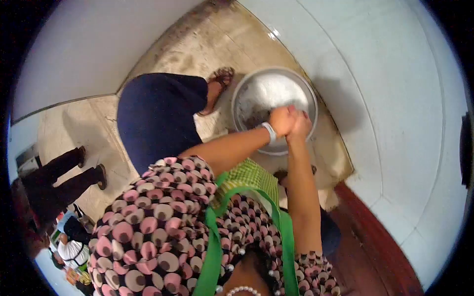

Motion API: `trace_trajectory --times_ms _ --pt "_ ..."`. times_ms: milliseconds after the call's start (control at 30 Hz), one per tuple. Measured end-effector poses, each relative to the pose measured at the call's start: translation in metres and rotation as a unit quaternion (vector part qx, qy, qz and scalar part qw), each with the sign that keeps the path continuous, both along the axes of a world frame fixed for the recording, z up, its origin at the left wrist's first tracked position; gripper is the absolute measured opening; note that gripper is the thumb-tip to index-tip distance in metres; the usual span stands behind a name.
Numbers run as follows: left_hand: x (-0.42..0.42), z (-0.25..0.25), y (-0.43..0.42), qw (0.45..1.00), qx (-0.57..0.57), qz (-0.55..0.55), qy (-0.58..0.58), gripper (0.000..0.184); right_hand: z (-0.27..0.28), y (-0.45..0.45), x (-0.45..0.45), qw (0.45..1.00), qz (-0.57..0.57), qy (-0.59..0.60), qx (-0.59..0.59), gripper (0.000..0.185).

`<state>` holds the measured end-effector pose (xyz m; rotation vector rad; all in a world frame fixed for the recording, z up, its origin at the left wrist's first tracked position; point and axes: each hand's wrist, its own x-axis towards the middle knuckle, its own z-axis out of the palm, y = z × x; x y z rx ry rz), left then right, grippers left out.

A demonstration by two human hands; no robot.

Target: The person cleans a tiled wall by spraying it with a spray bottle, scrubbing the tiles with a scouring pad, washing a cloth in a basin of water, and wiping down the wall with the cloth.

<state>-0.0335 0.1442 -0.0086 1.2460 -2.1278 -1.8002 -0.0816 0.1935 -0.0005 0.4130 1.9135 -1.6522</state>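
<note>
Over a round metal basin (pixel 269 84) on the floor, my two hands are pressed together. My left hand (pixel 282 122), with a white band (pixel 269 133) at its wrist, is closed. Against its right side is my right hand (pixel 300 124), also closed. Anything between them is hidden by the fingers. Darker patches (pixel 254 116) show inside the basin, left of my hands; whether they are contents or shadow is unclear. The basin's near rim is partly behind my wrists.
A green checked apron or bag (pixel 249 180) hangs at my front. My sandaled foot (pixel 220 81) is left of the basin. Pale walls (pixel 395 98) rise at right and upper left. A dark red ledge (pixel 370 237) is lower right. Other people (pixel 64 182) are at far left.
</note>
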Motion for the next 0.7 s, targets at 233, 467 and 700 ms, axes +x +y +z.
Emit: trace_trajectory --times_ms 233,467,700 --pt "0.020 -0.032 -0.007 0.996 -0.011 -0.084 -0.038 0.042 -0.085 0.052 0.001 0.959 0.145 0.209 0.125 0.029" --pt "0.040 -0.066 -0.052 0.981 0.045 0.127 -0.143 0.043 -0.126 0.104 0.010 0.925 0.274 0.004 0.264 0.041" --pt "0.075 -0.125 -0.053 0.946 0.183 0.072 -0.257 0.034 -0.117 0.086 0.055 0.817 0.470 0.203 0.265 0.060"
